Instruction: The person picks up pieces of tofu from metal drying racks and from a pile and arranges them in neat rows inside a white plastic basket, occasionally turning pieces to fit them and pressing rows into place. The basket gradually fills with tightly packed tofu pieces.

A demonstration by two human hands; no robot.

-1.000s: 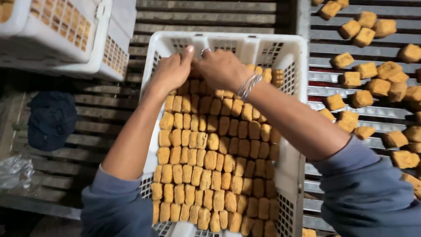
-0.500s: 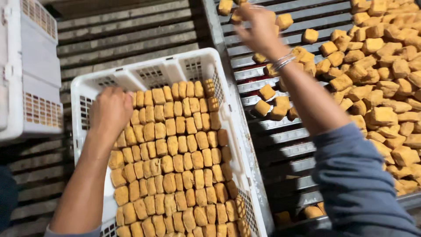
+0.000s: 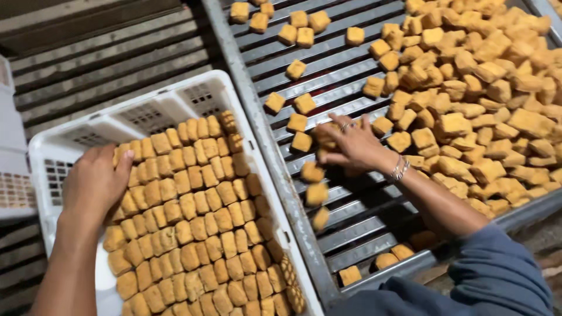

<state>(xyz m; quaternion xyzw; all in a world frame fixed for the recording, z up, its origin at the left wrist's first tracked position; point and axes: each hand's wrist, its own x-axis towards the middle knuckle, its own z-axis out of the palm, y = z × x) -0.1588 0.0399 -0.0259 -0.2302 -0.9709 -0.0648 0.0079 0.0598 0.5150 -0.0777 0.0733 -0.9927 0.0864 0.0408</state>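
While the head camera looks straight down, the left hand (image 3: 93, 184) lies flat on the upper left corner of the packed fried tofu cubes (image 3: 196, 222), its fingers together and stretched out, pressing against the top row. These golden-brown cubes stand on edge in tight slanted rows and fill nearly all of the white plastic crate (image 3: 146, 108), which has slotted walls and sits on dark metal slats (image 3: 99, 52). A strip along the crate's upper end is bare of cubes. Part of a second white crate (image 3: 12, 175) shows at the left edge of the view.

To the right of the crate runs a metal slatted tray (image 3: 345, 228) with a grey rim just beside the crate's wall. The right hand (image 3: 351, 143) reaches over this tray, fingers curled around a few loose tofu cubes (image 3: 325, 137); a ring sits on one finger and a bracelet (image 3: 401, 168) on the wrist. A blue sleeve (image 3: 497, 275) covers the upper arm. Scattered single cubes lie near the hand, and a heaped pile of tofu cubes (image 3: 486, 88) fills the tray's right side.
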